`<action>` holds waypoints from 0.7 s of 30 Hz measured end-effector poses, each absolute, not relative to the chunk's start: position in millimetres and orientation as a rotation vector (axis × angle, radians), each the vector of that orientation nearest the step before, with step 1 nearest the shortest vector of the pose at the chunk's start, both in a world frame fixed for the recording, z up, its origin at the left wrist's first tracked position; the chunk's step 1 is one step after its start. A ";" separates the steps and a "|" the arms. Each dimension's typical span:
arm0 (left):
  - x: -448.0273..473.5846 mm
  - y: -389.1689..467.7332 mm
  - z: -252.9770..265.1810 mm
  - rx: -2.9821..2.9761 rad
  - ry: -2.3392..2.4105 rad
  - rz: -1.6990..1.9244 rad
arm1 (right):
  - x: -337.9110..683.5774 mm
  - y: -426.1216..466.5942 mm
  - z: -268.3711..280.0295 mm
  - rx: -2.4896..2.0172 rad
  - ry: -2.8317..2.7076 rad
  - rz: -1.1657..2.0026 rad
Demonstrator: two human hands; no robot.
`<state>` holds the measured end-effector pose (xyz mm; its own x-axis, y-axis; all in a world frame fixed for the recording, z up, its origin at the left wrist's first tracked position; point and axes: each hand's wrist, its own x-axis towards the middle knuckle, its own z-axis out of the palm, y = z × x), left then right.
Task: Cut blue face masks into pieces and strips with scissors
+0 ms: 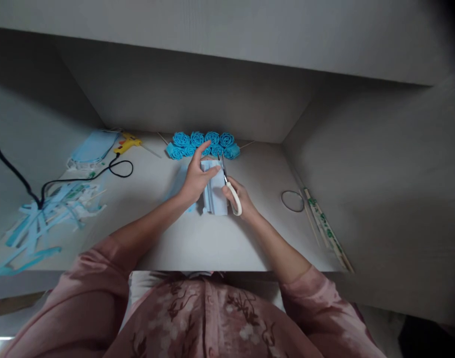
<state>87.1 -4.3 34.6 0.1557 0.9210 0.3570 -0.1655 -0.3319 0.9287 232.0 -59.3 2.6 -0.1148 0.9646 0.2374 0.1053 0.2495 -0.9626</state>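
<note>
My left hand (199,174) pinches a light blue pleated face mask (215,196) near its upper end, with the index finger raised. In my right hand (242,196) is a pair of scissors (234,199) with cream handles, its blades pointing away from me along the mask's right edge. Whether the blades are cutting into it, I cannot tell. Behind both hands, two rows of blue rolled flowers (211,138) lie against the back of the surface. More pale blue material (178,181) shows partly behind my left wrist.
At the left are a stack of face masks (92,146), a yellow glue gun (127,143) with a black cord (82,179), and cut blue strips (36,231). On the right lie a thin ring (292,201) and wrapped wooden sticks (328,228). Walls enclose the surface; a panel overhangs it.
</note>
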 end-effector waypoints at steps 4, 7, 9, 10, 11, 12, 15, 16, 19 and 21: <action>88.2 -4.3 34.8 1.431 0.772 1.390 | 233.0 -57.3 -1.1 -1.021 -1.499 1.051; 88.2 -4.7 35.5 1.451 0.779 1.371 | 232.9 -56.8 -0.9 -1.000 -1.492 1.062; 88.2 -5.3 36.0 1.458 0.775 1.368 | 232.9 -56.8 -0.1 -1.005 -1.488 1.060; 88.1 -5.6 36.1 1.459 0.767 1.367 | 233.0 -56.7 0.3 -1.013 -1.489 1.055; 87.9 -5.8 36.2 1.460 0.756 1.365 | 233.2 -56.7 0.6 -1.021 -1.491 1.051; 87.7 -5.9 36.3 1.458 0.746 1.364 | 233.3 -56.7 0.7 -1.030 -1.490 1.048; 86.7 -5.6 36.2 1.443 0.730 1.362 | 233.4 -56.7 0.4 -1.033 -1.478 1.060; 86.4 -5.4 36.0 1.439 0.729 1.360 | 233.3 -56.8 0.3 -1.029 -1.475 1.066; 86.3 -5.4 35.6 1.447 0.727 1.338 | 232.6 -57.5 0.8 -1.023 -1.475 1.070; 86.8 -6.3 35.7 1.445 0.734 1.315 | 231.9 -58.1 1.9 -1.029 -1.469 1.062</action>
